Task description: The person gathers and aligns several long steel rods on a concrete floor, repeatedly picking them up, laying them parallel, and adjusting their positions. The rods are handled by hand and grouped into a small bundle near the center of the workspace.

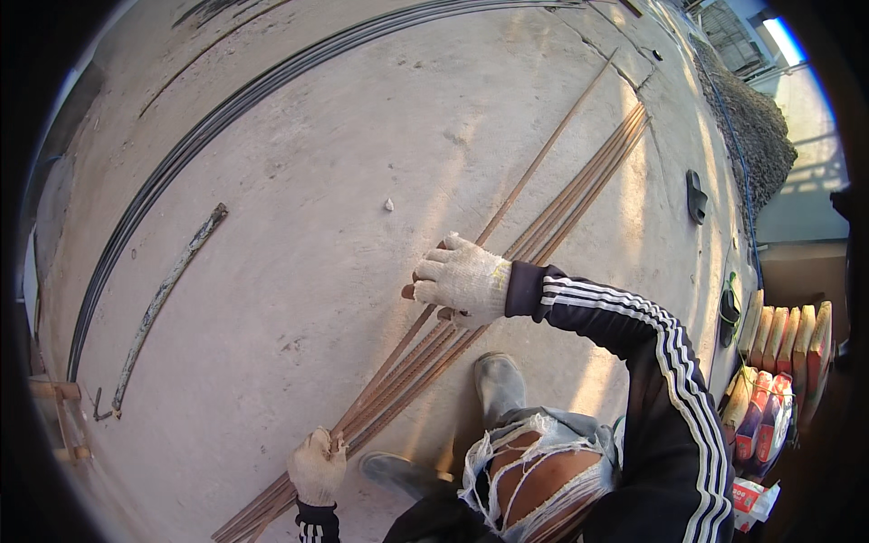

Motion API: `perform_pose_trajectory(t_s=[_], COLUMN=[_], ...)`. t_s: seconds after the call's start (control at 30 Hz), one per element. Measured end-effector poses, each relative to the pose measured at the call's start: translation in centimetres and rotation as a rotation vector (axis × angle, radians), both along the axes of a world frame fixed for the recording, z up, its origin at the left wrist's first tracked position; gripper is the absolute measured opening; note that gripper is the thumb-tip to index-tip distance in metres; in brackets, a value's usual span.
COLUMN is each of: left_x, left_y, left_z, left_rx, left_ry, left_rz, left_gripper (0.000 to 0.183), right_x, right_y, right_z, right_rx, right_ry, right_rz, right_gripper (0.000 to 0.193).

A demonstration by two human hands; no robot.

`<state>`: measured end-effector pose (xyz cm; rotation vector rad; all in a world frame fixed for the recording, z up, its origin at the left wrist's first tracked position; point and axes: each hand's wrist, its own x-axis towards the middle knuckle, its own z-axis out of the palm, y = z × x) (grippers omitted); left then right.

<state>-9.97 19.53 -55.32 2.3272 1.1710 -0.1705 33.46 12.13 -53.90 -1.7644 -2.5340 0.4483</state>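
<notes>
Your right hand (462,279), in a pale knitted glove, lies across a bundle of rusty rods (579,192) near mid-view. Its fingers point left, slightly parted and bent over a lone rod (548,147) that fans away from the bundle toward the top; you cannot tell how tightly they close, as their undersides are hidden. Your left hand (317,466), gloved likewise, is lower down, over the rods near their bottom end. Its fingers are curled narrow at the bundle, but whether they grip it you cannot tell.

The rods slant from lower left to upper right over the concrete floor (272,244), close together low down and more spread higher up. Your boot (500,385) stands just right of them. Well apart to the left lies a mottled bar (161,300), and beyond it dark rods (244,98) sweep in a long arc. A small pale stone (388,205) sits between them and your right hand. At the right are a black sandal (696,197), a dark gravel heap (751,136) and stacked packages (760,412).
</notes>
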Motion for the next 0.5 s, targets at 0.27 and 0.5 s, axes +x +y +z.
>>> perform_pose_trajectory(t_s=[0.27, 0.5], left_x=[-13.1, -21.1], left_y=[-3.0, -5.3], left_z=[-0.7, 1.4], left_rx=[0.062, 0.275], left_ry=[0.064, 0.188], left_rz=[-0.048, -0.087], left_gripper=[0.028, 0.020], right_x=[8.6, 1.0], right_y=[-4.5, -7.9], right_z=[-2.1, -1.4], right_rx=[-0.154, -0.081], right_ry=[-0.243, -0.017], right_rz=[-0.118, -0.031], right_gripper=[0.039, 0.028])
